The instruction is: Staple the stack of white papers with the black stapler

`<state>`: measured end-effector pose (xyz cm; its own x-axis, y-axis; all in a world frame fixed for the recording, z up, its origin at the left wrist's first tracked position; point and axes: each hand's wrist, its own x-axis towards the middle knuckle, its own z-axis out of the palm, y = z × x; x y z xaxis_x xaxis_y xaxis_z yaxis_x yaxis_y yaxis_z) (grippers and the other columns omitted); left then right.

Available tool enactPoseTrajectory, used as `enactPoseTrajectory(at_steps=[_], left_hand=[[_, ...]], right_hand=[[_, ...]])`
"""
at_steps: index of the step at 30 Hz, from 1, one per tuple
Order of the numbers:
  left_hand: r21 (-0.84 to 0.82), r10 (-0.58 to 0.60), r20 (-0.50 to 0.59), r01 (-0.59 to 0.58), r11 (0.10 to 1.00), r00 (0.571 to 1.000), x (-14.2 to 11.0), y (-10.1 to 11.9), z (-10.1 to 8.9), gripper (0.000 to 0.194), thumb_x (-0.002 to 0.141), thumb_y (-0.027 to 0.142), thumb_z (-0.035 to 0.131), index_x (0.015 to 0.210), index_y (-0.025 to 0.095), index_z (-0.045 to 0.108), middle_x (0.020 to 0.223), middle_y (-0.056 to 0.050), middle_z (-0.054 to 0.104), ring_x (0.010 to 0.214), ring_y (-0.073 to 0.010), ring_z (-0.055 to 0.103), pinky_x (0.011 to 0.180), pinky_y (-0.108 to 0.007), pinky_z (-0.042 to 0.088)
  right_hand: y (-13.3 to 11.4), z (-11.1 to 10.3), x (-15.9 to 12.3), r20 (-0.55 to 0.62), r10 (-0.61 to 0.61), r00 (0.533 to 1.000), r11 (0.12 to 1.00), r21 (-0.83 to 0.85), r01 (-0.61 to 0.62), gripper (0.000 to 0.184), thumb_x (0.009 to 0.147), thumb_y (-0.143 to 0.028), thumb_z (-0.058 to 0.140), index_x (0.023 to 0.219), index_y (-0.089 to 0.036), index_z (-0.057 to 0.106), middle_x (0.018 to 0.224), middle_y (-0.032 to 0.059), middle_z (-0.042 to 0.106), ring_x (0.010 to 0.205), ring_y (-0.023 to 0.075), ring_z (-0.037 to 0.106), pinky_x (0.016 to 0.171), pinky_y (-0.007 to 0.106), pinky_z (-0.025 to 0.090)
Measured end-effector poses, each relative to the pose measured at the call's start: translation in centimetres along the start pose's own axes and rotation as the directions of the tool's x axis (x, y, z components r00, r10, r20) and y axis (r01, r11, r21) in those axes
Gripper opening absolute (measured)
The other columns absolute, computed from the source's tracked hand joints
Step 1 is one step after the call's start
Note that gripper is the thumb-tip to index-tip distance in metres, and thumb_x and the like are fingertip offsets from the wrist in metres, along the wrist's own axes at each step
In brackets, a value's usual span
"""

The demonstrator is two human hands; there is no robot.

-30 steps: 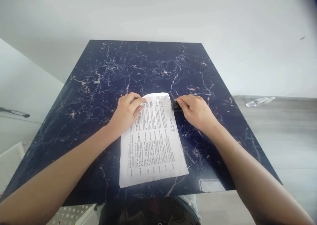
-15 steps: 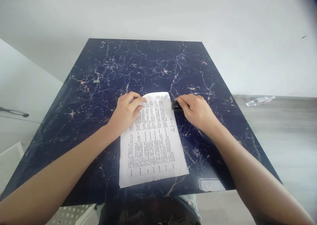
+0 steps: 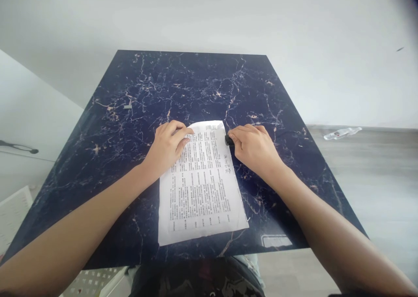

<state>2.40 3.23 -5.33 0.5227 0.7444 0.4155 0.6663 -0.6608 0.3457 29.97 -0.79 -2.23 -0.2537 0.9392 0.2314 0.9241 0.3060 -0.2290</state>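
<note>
A printed white paper sheet (image 3: pixel 200 188) lies on a dark blue marbled table (image 3: pixel 183 83). My left hand (image 3: pixel 168 146) rests on the sheet's upper left part, fingers curled and pressing the paper down near its top edge. My right hand (image 3: pixel 254 149) is closed over a small black object (image 3: pixel 229 141), perhaps a stapler, at the sheet's upper right edge. Most of that object is hidden under my fingers.
A small grey piece (image 3: pixel 127 106) lies on the table at the left. A pale label (image 3: pixel 277 241) sits near the table's front right corner. A clear plastic item (image 3: pixel 341 133) lies on the wooden floor at right. A white perforated panel (image 3: pixel 13 214) stands at lower left.
My right hand has slid slightly left, covering more of the black object at the paper's edge. The left hand and the sheet have stayed in place.
</note>
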Motion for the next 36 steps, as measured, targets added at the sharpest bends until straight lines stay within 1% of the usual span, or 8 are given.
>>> enactPoseTrajectory(at_steps=[7,10,13,16,19,27,31,36], left_hand=[[-0.005,0.010,-0.009,-0.010,1.000,1.000,0.0,-0.1,0.0,0.024,0.101,0.016,0.054,0.119,0.026,0.065,0.115,-0.007,0.062,0.111,-0.0252,0.059,0.107,-0.051,0.043],[0.020,0.016,0.005,-0.016,1.000,1.000,-0.1,-0.4,0.1,0.023,0.101,0.018,0.054,0.120,0.025,0.065,0.118,-0.008,0.063,0.113,-0.0259,0.058,0.107,-0.053,0.043],[0.049,0.013,0.035,-0.015,0.999,0.999,-0.3,-0.5,0.3,0.026,0.101,0.021,0.055,0.125,0.025,0.065,0.129,-0.010,0.062,0.119,-0.0283,0.057,0.112,-0.061,0.038],[0.080,0.007,0.054,-0.011,0.997,0.999,-0.4,-0.6,0.4,0.029,0.101,0.025,0.058,0.128,0.028,0.066,0.138,-0.010,0.059,0.126,-0.0309,0.054,0.116,-0.068,0.030],[0.076,0.008,0.046,-0.011,0.997,0.999,-0.5,-0.6,0.3,0.029,0.098,0.032,0.064,0.126,0.028,0.070,0.134,-0.010,0.059,0.123,-0.0315,0.054,0.114,-0.066,0.034],[0.114,0.013,0.043,-0.018,0.993,0.999,-0.8,-1.0,0.2,0.035,0.095,0.043,0.068,0.125,0.027,0.072,0.119,-0.010,0.060,0.112,-0.0293,0.055,0.110,-0.061,0.038],[0.111,0.001,0.059,-0.008,0.994,0.998,-0.8,-0.8,0.1,0.033,0.096,0.040,0.067,0.126,0.027,0.070,0.123,-0.010,0.062,0.113,-0.0296,0.056,0.113,-0.064,0.034],[0.122,-0.009,0.071,0.000,0.993,0.997,-0.8,-0.7,0.2,0.031,0.097,0.036,0.066,0.126,0.026,0.068,0.127,-0.010,0.064,0.118,-0.0306,0.057,0.116,-0.070,0.029]], right_hand=[[-0.6,0.9,-0.1,0.000,-0.030,1.000,0.996,-0.078,0.030,0.032,0.095,-0.012,0.041,0.088,-0.023,0.071,0.090,0.0085,0.072,0.089,0.0268,0.061,0.091,0.048,0.037],[-0.1,0.2,0.0,0.018,-0.016,1.000,1.000,0.021,0.015,0.036,0.100,-0.015,0.037,0.094,-0.023,0.071,0.095,0.0084,0.073,0.092,0.0271,0.063,0.093,0.048,0.040],[1.3,-1.3,0.0,0.060,-0.030,0.998,0.986,0.163,0.020,0.039,0.107,-0.026,0.032,0.111,-0.025,0.070,0.107,0.0076,0.074,0.099,0.0269,0.065,0.092,0.046,0.046],[2.8,-2.4,-0.1,0.128,-0.102,0.987,0.974,0.214,0.073,0.034,0.106,-0.039,0.042,0.128,-0.027,0.066,0.121,0.0081,0.072,0.110,0.0286,0.065,0.094,0.046,0.050],[3.8,-2.5,-0.2,0.159,-0.129,0.979,0.978,0.186,0.099,0.036,0.099,-0.037,0.057,0.133,-0.028,0.063,0.127,0.0082,0.071,0.114,0.0303,0.065,0.092,0.046,0.053],[5.6,-2.0,0.0,0.082,-0.003,0.997,0.995,0.102,-0.005,0.033,0.091,-0.020,0.060,0.123,-0.026,0.067,0.113,0.0073,0.074,0.098,0.0282,0.068,0.081,0.041,0.052],[6.2,-2.1,0.1,0.059,0.047,0.997,0.995,0.088,-0.052,0.028,0.089,-0.019,0.062,0.115,-0.025,0.068,0.104,0.0066,0.074,0.089,0.0267,0.068,0.076,0.038,0.050],[6.1,-2.0,0.1,0.056,0.051,0.997,0.994,0.093,-0.056,0.027,0.090,-0.019,0.062,0.115,-0.025,0.067,0.102,0.0066,0.074,0.088,0.0263,0.067,0.074,0.037,0.048]])
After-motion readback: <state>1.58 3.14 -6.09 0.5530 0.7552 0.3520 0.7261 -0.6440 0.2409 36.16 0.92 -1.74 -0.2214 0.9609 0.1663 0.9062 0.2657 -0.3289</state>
